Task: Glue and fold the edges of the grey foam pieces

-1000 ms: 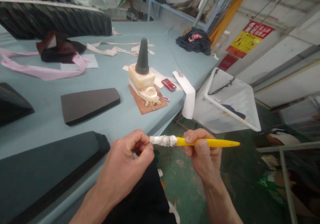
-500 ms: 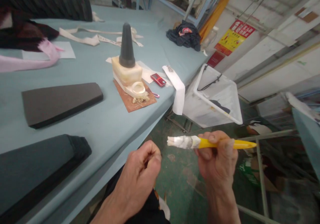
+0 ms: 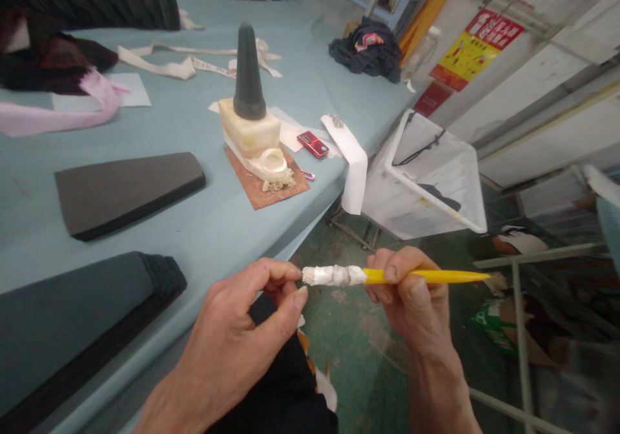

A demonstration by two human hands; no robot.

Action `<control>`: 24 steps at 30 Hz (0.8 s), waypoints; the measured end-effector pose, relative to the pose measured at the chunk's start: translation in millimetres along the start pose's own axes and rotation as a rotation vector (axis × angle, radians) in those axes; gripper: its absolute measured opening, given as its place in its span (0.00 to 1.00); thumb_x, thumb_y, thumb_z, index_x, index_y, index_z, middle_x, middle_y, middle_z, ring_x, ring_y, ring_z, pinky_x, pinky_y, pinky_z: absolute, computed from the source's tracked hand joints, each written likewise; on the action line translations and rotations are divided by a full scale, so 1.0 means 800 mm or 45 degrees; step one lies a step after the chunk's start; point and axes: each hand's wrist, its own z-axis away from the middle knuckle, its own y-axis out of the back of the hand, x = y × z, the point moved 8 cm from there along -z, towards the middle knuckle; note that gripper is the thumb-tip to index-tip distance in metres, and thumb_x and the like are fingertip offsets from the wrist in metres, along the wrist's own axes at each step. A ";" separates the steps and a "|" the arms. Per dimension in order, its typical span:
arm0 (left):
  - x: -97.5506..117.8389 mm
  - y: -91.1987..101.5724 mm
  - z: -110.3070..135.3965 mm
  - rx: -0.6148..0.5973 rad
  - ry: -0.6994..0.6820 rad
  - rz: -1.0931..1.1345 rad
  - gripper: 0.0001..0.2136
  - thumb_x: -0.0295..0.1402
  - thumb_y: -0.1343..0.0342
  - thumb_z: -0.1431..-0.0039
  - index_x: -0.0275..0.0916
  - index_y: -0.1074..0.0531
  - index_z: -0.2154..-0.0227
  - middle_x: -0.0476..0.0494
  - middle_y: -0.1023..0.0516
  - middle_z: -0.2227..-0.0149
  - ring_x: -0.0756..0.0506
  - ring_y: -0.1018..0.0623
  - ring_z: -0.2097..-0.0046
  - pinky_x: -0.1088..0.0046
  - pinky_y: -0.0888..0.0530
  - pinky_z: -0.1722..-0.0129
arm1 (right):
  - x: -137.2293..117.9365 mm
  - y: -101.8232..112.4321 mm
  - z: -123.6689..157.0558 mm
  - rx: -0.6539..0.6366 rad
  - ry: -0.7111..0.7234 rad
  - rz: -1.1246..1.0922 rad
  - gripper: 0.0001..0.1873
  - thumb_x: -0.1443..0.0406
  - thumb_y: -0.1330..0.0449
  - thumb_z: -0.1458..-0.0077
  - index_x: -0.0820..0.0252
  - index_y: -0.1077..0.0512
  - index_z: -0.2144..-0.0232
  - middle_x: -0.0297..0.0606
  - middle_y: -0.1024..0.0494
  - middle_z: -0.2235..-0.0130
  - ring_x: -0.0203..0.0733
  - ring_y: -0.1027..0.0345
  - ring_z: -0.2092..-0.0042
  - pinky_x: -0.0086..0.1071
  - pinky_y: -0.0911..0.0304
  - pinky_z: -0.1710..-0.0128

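My right hand (image 3: 416, 292) grips the yellow handle of a paint brush (image 3: 426, 276), which lies level above the floor. White wrapping covers the brush between the handle and its short, pale, stiff bristles. At the bristle end is my left hand (image 3: 252, 311), thumb and index finger apart with a gap between them. Its index fingertip is at the bristle tips; whether it touches them I cannot tell. The left hand's other fingers curl behind and are partly hidden. On the table, a glue container (image 3: 252, 134) with a dark cone-shaped top stands on a brown board (image 3: 247, 185).
Two dark padded boards (image 3: 130, 192) lie on the blue-covered table (image 3: 213, 253) at left. A red phone-like device (image 3: 313, 144) and a white strip (image 3: 355, 175) sit near its edge. A white bin (image 3: 402, 201) stands beyond. Dark cloth (image 3: 367, 50) lies at the far corner.
My left hand has loosened from a closed fist, its thumb and index finger parting near the bristles. The brush has moved left toward it in my right hand. The view has shifted slightly.
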 end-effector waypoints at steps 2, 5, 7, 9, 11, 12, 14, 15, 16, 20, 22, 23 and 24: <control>0.002 0.003 0.000 -0.001 -0.023 -0.026 0.05 0.32 0.40 0.38 0.44 0.20 0.68 0.55 0.18 0.73 0.52 0.20 0.72 0.79 0.24 0.67 | 0.000 -0.002 0.001 -0.030 -0.004 -0.011 0.15 0.51 0.31 0.33 0.51 0.20 0.68 0.27 0.38 0.79 0.32 0.44 0.77 0.27 0.45 0.77; 0.004 0.005 0.000 -0.002 -0.057 -0.053 0.06 0.32 0.41 0.37 0.43 0.21 0.69 0.55 0.18 0.73 0.52 0.21 0.73 0.79 0.25 0.67 | -0.001 -0.004 0.001 -0.044 -0.003 -0.003 0.14 0.52 0.31 0.32 0.50 0.19 0.68 0.28 0.36 0.79 0.33 0.43 0.77 0.28 0.44 0.76; 0.005 0.006 -0.001 0.004 -0.071 -0.067 0.07 0.31 0.41 0.37 0.43 0.21 0.70 0.55 0.19 0.74 0.52 0.21 0.73 0.79 0.25 0.67 | -0.003 -0.007 0.001 -0.054 0.017 0.010 0.12 0.53 0.31 0.32 0.50 0.18 0.67 0.29 0.35 0.79 0.34 0.42 0.77 0.28 0.44 0.76; 0.004 0.006 -0.001 0.014 -0.074 -0.079 0.07 0.31 0.41 0.36 0.43 0.21 0.69 0.56 0.18 0.74 0.53 0.21 0.73 0.80 0.25 0.66 | -0.007 -0.010 0.000 -0.063 0.044 0.028 0.11 0.54 0.30 0.33 0.50 0.18 0.67 0.29 0.33 0.79 0.34 0.42 0.77 0.29 0.44 0.76; 0.002 0.006 0.000 0.021 -0.068 -0.085 0.07 0.31 0.41 0.36 0.43 0.20 0.69 0.56 0.18 0.73 0.53 0.20 0.72 0.80 0.25 0.66 | -0.010 -0.012 -0.001 -0.071 0.069 0.063 0.11 0.55 0.30 0.33 0.51 0.17 0.68 0.30 0.30 0.78 0.34 0.41 0.77 0.30 0.43 0.75; 0.001 0.007 0.001 0.021 -0.063 -0.089 0.07 0.31 0.41 0.36 0.43 0.20 0.69 0.56 0.18 0.73 0.53 0.20 0.72 0.80 0.26 0.67 | -0.012 -0.013 -0.001 -0.073 0.083 0.088 0.11 0.55 0.30 0.33 0.51 0.17 0.68 0.31 0.29 0.77 0.34 0.40 0.76 0.30 0.42 0.75; -0.001 0.007 0.002 0.022 -0.048 -0.100 0.07 0.31 0.41 0.35 0.43 0.20 0.69 0.56 0.18 0.74 0.53 0.21 0.73 0.79 0.26 0.67 | -0.017 -0.015 -0.001 -0.094 0.108 0.141 0.11 0.54 0.30 0.33 0.50 0.16 0.67 0.32 0.27 0.77 0.35 0.39 0.76 0.32 0.41 0.74; -0.001 0.008 0.002 0.026 -0.043 -0.104 0.08 0.32 0.42 0.35 0.43 0.20 0.70 0.56 0.19 0.74 0.53 0.21 0.73 0.79 0.27 0.67 | -0.019 -0.015 -0.001 -0.107 0.118 0.167 0.11 0.54 0.30 0.33 0.50 0.16 0.67 0.32 0.27 0.77 0.35 0.39 0.77 0.32 0.40 0.74; -0.002 0.009 0.002 0.026 -0.037 -0.109 0.09 0.32 0.42 0.35 0.42 0.20 0.71 0.56 0.20 0.75 0.53 0.22 0.74 0.79 0.27 0.68 | -0.021 -0.016 -0.001 -0.118 0.127 0.189 0.11 0.54 0.30 0.33 0.50 0.15 0.66 0.32 0.27 0.78 0.36 0.39 0.77 0.33 0.40 0.73; 0.002 0.007 0.000 0.043 -0.054 -0.136 0.10 0.30 0.44 0.37 0.42 0.22 0.73 0.56 0.23 0.78 0.54 0.25 0.76 0.80 0.30 0.71 | -0.021 -0.019 0.002 -0.140 0.149 0.237 0.10 0.53 0.30 0.34 0.49 0.14 0.65 0.32 0.27 0.79 0.37 0.40 0.77 0.34 0.41 0.73; 0.002 0.006 0.000 0.073 -0.064 -0.154 0.09 0.30 0.46 0.39 0.41 0.24 0.74 0.57 0.24 0.79 0.54 0.26 0.77 0.80 0.31 0.72 | -0.019 -0.020 0.008 -0.133 0.150 0.252 0.10 0.54 0.30 0.34 0.49 0.14 0.65 0.32 0.27 0.79 0.37 0.40 0.77 0.35 0.42 0.73; -0.001 0.005 -0.001 0.090 -0.056 -0.158 0.09 0.30 0.46 0.40 0.41 0.25 0.75 0.57 0.25 0.79 0.54 0.27 0.77 0.80 0.32 0.72 | -0.016 -0.020 0.011 -0.116 0.097 0.259 0.10 0.53 0.28 0.36 0.49 0.14 0.66 0.33 0.27 0.79 0.38 0.39 0.77 0.35 0.42 0.73; -0.006 0.003 -0.001 0.097 -0.036 -0.156 0.09 0.30 0.46 0.41 0.41 0.25 0.75 0.56 0.25 0.79 0.54 0.27 0.77 0.79 0.32 0.72 | -0.013 -0.019 0.014 -0.099 0.030 0.270 0.11 0.52 0.26 0.39 0.49 0.14 0.68 0.33 0.26 0.79 0.39 0.39 0.77 0.36 0.42 0.72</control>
